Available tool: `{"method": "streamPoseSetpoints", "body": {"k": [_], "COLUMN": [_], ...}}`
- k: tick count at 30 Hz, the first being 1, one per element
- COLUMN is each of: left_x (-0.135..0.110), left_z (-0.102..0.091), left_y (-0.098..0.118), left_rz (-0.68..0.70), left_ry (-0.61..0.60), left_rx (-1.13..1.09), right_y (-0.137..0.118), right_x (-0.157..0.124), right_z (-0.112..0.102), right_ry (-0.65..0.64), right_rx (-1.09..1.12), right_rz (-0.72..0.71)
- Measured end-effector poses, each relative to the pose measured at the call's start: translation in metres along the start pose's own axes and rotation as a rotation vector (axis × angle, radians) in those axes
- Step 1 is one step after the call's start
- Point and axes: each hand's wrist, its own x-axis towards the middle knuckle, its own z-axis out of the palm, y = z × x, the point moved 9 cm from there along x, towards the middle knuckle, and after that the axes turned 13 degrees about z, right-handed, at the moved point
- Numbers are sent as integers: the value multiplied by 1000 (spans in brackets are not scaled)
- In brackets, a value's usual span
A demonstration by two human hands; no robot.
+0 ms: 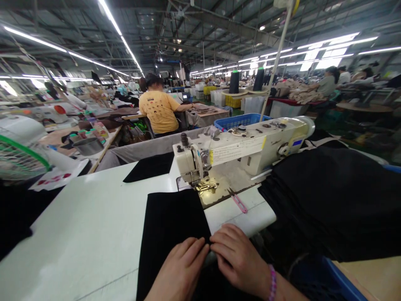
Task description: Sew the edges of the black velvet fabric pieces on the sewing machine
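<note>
A black fabric panel [171, 221] lies on the white table and runs up to the presser foot of a sewing machine [232, 146]. My left hand [183, 265] rests on the panel near its right edge, fingers closed on the cloth. Facing it, my right hand [233, 255] pinches the same edge, with a beaded bracelet at the wrist. The fingertips of both hands nearly meet. Just beyond my right hand, pink thread snips [238, 201] lie on the machine bed. The lower part of the cloth is hidden by my hands.
A pile of black fabric [332, 192] is stacked at the right. Another black piece [150, 166] lies behind the machine head. A fan [21, 150] stands at far left, and a blue basket [238, 120] behind. A person in a yellow shirt [159, 109] sits ahead.
</note>
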Motion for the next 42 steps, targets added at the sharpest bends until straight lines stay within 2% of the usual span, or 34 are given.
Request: {"method": "streamPoseSetpoints", "body": {"k": [7,15,21,26,29,32,36,39,42], "left_x": [11,20,26,29,27,20,14,10,1], "left_z": [-3,16,23,24,29,36,37,32,26], "left_y": [-24,-79,-121,-150,-161,-170,-175,-169,-149], "left_rz": [-52,-160,-212,-242,-265,-329,-394,-403,-371], "left_ry": [-39,-127,-114,-77,-62,-29,-1,-65,-187], "left_rx": [-44,-144,-192,-201,-189,-153,-115,-91,-46], "right_y": [9,29,46,56,54,49,43,41,38], "right_x": [21,66,101,123,118,102,82,75,71], "right_z": [3,8,16,21,23,25,28,26,21], "right_ry": [19,1,-19,-8,14,39,65,64,62], "right_rx": [1,-149,-333,-379,-384,-376,-335,-286,-214], "right_rz": [21,92,139,189,232,264,245,228,205]}}
